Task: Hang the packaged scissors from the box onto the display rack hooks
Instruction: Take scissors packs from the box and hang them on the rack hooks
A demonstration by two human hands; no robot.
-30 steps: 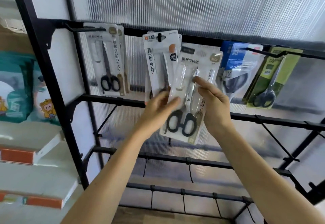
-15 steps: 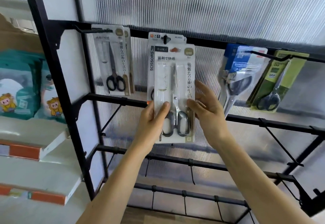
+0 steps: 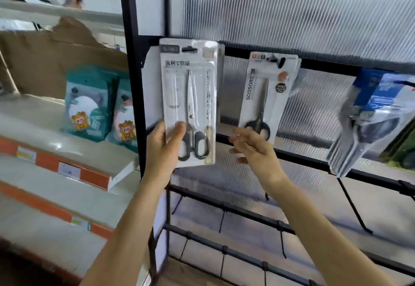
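Packaged scissors [image 3: 188, 97] up at the left end of the display rack [image 3: 129, 83], so let's go from the big stuff down. Black frame, rails stepping down, and a ribbed translucent panel [image 3: 292, 11] behind it all. Off to the left, white shelves [image 3: 67, 157] with orange edge strips, and teal packets [image 3: 88, 103] standing on the upper one. Along the top rail, a blue pack [image 3: 377, 110] hangs tilted at far right, and a white pack marked SCISSORS [image 3: 265, 92] hangs mid-rail on its hook [image 3: 278, 61].

Now the pack in play: upright, flat against the rack, its hang slot level with the top rail. Whether a hook is through that slot, can't tell. Another pack's edge peeks out behind it. Down low, the left hand [image 3: 164, 148] pinches the pack's lower left, thumb on the front beside the black handles, fingers behind. And the right hand [image 3: 251, 148] is off it, just beside the lower right edge, fingers loosely spread, holding nothing.
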